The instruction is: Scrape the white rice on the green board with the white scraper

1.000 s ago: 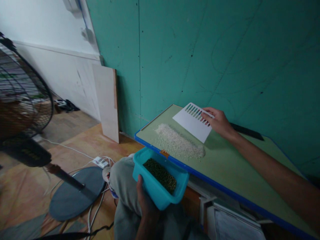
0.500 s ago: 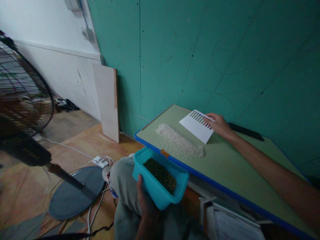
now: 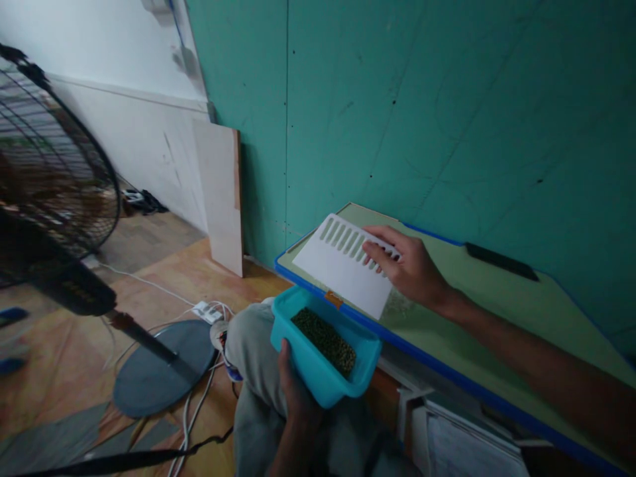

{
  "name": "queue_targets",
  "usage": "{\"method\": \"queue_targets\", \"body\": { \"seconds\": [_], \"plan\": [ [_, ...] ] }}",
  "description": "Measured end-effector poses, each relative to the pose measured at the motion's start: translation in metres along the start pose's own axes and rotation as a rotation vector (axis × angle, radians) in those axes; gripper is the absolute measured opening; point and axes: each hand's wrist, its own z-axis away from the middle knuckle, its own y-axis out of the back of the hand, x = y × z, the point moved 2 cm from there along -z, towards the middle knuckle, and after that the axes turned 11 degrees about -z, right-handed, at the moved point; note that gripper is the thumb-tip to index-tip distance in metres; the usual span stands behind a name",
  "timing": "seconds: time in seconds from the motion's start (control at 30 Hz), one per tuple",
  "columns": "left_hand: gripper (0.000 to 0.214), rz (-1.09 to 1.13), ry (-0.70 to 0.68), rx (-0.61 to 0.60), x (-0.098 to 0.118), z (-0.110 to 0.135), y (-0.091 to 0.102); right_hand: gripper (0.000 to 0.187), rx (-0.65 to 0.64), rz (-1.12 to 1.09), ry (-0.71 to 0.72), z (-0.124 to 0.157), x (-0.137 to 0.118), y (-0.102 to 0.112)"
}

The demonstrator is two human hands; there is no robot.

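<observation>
My right hand (image 3: 405,262) grips the slotted edge of a flat white plate (image 3: 342,275), thumb on top, above the pale green tabletop (image 3: 467,311). The plate tilts toward the table's blue front edge. The pile of small white grains is mostly hidden by the plate; a few scattered grains (image 3: 397,303) show by its right end. In my left hand (image 3: 298,391) is a turquoise plastic tub (image 3: 322,381), held from the near side just below the table edge. Dark green, bean-like grains (image 3: 324,341) lie in it.
A standing fan (image 3: 59,199) with a round base (image 3: 171,371) is on the left, near white cables and a power strip (image 3: 206,311). A board (image 3: 218,192) leans on the wall. A dark strip (image 3: 501,262) lies at the table's back edge.
My right hand has brought the white plate left and toward the front edge, so it now covers most of the white pile. My left hand still holds the tub below the edge.
</observation>
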Motion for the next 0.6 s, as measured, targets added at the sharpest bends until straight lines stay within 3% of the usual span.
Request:
{"method": "queue_targets", "body": {
  "seconds": [0.13,0.27,0.43,0.6],
  "plan": [
    [0.058,0.013,0.027,0.002,0.001,0.004,-0.005,0.029,-0.078,0.001,0.04,-0.006,0.002,-0.022],
    [0.058,0.012,0.018,0.011,0.002,0.006,-0.007,0.028,-0.085,0.037,0.046,-0.014,0.013,-0.03],
    [0.059,-0.034,-0.009,0.048,0.002,0.004,-0.003,0.028,-0.06,0.101,0.036,-0.02,0.025,-0.022],
    [0.057,-0.031,0.013,0.028,0.001,0.004,-0.002,0.029,-0.025,0.193,0.005,-0.022,0.04,0.0]
  ]
}}
